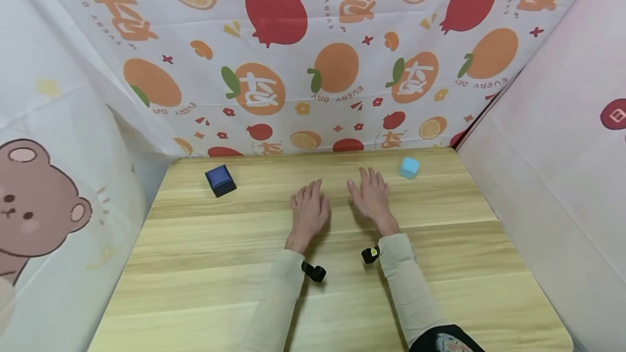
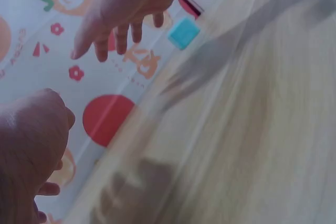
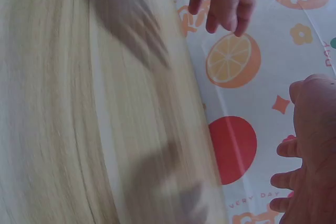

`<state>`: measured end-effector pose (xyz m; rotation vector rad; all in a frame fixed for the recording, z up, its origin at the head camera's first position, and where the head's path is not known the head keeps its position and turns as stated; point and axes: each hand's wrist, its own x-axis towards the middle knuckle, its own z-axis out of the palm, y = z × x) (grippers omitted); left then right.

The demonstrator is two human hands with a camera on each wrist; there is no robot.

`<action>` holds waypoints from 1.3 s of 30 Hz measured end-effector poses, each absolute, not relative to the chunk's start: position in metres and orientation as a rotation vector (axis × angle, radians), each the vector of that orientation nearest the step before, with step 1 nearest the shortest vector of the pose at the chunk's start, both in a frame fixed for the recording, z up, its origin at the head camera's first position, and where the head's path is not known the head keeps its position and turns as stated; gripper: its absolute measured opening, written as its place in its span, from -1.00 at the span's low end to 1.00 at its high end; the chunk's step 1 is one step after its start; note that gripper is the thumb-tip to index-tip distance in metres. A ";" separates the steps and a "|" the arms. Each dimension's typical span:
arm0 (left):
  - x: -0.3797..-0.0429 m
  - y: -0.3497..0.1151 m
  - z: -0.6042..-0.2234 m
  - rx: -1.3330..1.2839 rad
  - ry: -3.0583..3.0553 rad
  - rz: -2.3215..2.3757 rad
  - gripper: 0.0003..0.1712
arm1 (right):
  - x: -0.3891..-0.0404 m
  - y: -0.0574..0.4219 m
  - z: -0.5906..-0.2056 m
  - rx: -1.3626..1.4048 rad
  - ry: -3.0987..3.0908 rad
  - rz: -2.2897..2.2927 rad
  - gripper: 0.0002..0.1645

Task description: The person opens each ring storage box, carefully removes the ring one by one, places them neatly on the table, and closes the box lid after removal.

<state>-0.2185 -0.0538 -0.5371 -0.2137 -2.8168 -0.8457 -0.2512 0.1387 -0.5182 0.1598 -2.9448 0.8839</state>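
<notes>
My left hand point(image 1: 309, 212) is held over the middle of the table, its fingers relaxed and holding nothing. Beside it on the right is my right hand point(image 1: 373, 195), also holding nothing, fingers loosely spread and thumb apart. Both hands cast shadows on the wood, seen in the wrist views. A small light blue cube point(image 1: 409, 168) sits near the back edge, just beyond my right hand; the left wrist view shows this cube point(image 2: 184, 32) too. Farther off to the left of my left hand lies a dark blue box point(image 1: 220, 180) with black sides.
The wooden table point(image 1: 205, 270) ends at the back against a fruit-printed cloth point(image 1: 303, 69). White cloth walls stand on the left, with a printed bear point(image 1: 39, 200), and on the right. A small black camera point(image 1: 314, 272) is strapped at the left wrist, another camera point(image 1: 370, 255) at the right.
</notes>
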 end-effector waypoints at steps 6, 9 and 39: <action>-0.224 -0.043 -0.531 -0.317 -2.726 -0.811 -0.44 | -0.254 0.147 -0.514 0.171 -2.936 0.839 -0.12; -0.226 -0.037 -0.526 -0.358 -2.715 -0.790 -0.45 | -0.255 0.151 -0.510 0.171 -2.924 0.821 -0.13; -0.263 0.017 -0.505 -0.590 -2.862 -0.748 -0.45 | -0.283 0.219 -0.484 0.199 -2.945 0.635 -0.14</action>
